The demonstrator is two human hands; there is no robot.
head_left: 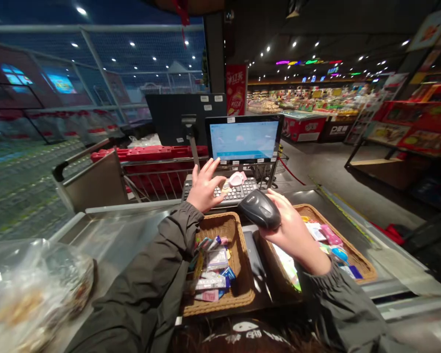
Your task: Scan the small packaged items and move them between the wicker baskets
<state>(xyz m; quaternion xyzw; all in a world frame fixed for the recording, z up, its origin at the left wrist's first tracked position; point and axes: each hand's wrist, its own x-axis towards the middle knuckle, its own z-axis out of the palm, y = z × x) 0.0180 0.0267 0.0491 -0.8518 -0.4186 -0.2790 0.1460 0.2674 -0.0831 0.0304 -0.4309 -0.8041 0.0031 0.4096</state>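
My right hand [291,226] grasps a black scanner [258,208] above two baskets [220,225]; it looks light, hard, maybe slippery, best held with wrapped fingers. Over the keyboard [249,189], my left hand [205,189] may pinch a pink item [237,179]; I cannot tell.

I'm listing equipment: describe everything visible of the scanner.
The scanner is black, apparently plastic, with a smooth, rounded body and a small pale mark near its far end. The right hand grips it, hiding any handle. It is held up, angled forward and left, near the keyboard's right end.
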